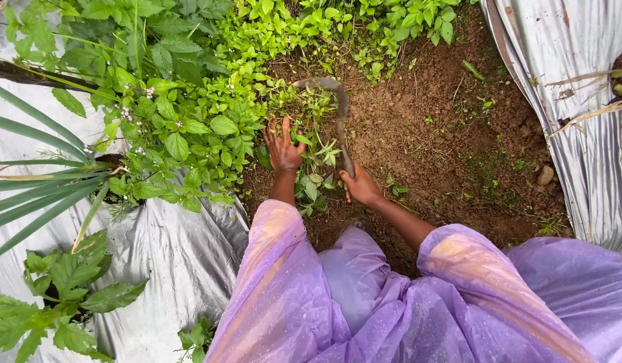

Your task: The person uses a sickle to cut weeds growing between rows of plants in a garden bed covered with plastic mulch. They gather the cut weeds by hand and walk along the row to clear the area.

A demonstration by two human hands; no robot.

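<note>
My right hand (360,187) grips the handle of a curved sickle (336,107). Its dark blade arcs up and left over the low green weeds (312,144). My left hand (282,148) is spread open, fingers apart, pressing into the leafy weeds at the edge of the bare brown soil (425,128). Both arms come out of loose purple sleeves (277,269). The sickle's blade tip lies among the weeds just above my left hand.
Silver plastic sheeting (170,262) covers the ground at left, and more silver plastic sheeting (580,134) lies at right. Dense leafy plants with tiny pale flowers (156,101) fill the upper left. Long narrow leaves (35,188) reach in from the left edge. A small stone (546,175) lies on the soil.
</note>
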